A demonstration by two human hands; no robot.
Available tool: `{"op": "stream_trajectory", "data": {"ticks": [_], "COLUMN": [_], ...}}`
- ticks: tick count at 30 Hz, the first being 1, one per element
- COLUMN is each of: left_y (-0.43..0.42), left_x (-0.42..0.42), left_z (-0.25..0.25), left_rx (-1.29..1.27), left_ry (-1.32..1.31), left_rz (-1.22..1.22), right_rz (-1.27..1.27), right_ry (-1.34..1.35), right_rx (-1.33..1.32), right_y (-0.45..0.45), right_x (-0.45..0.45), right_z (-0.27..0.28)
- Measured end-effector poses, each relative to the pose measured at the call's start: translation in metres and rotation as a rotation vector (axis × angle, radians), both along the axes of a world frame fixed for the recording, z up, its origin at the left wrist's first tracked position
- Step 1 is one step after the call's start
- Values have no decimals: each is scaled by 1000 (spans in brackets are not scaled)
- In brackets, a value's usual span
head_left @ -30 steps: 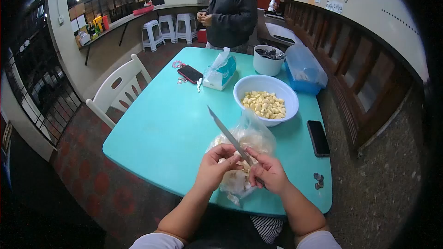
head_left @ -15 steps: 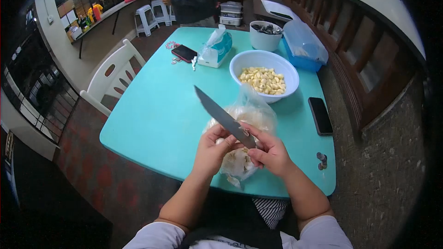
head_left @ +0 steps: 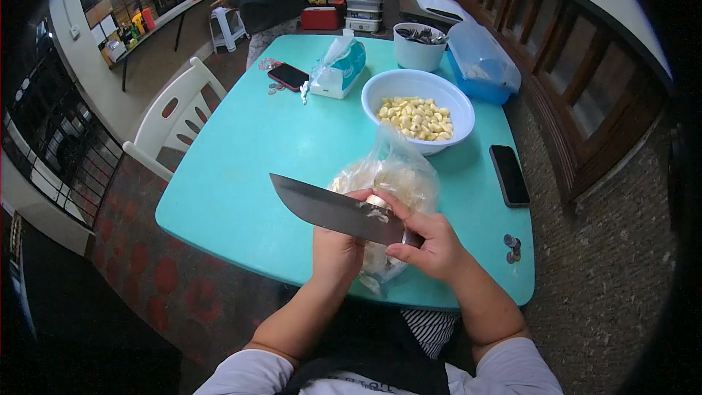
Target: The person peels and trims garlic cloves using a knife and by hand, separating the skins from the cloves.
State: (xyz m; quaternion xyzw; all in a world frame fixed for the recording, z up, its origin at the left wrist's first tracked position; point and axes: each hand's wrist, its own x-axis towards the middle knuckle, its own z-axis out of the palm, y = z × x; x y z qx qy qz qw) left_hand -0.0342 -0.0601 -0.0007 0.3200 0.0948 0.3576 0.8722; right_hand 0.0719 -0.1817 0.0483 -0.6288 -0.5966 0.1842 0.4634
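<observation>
My right hand point(head_left: 436, 247) is closed round the dark handle of a broad kitchen knife point(head_left: 318, 210), its blade pointing left across the front of my left hand. My left hand point(head_left: 336, 257) is closed, partly hidden by the blade, on a pale garlic clove point(head_left: 377, 201) that shows above the knife's upper edge. My right index finger reaches toward that clove. Bits of skin cling to the blade. Beneath both hands lies a clear plastic bag point(head_left: 404, 170) with pale contents. Beyond it stands a white bowl point(head_left: 463, 132) holding many peeled garlic cloves point(head_left: 415, 118).
On the turquoise table point(head_left: 227, 183) are a tissue box point(head_left: 338, 77), a phone point(head_left: 289, 77), another phone point(head_left: 510, 175), coins point(head_left: 513, 247), a cutlery tub point(head_left: 419, 53) and a blue lidded box point(head_left: 482, 66). A white chair point(head_left: 172, 121) stands left. A person point(head_left: 269, 0) stands behind.
The knife has swung from a steep slant to nearly level, its tip lower and further left, now covering more of my left hand. The person behind has moved left.
</observation>
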Motion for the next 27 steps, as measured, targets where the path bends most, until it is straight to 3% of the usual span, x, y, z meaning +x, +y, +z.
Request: {"op": "stream_trajectory", "data": {"ticks": [5,10,16,19,24,27], "left_y": [-3,-9,-7,-10,3,18], "left_x": [0,-2,-4,-1,-1,6], "left_z": [2,2,-6,5,10,-13], "left_rx": [16,67,419,384,149,-12], "left_ry": [9,21,-20,-54,55,15], "left_rz": [8,98,241,227,-31,-143], "right_rz": [-28,98,178,212,264,-27], "right_ry": [-23,326,665,905,1119,646], "right_rx": [2,37,-14,-18,-39,-28], "right_y": [-3,-2,-7,-7,-3,-1], "right_x": [2,3,3,3,10,4], "right_z": [-1,-8,-13,-19,-16,-18]}}
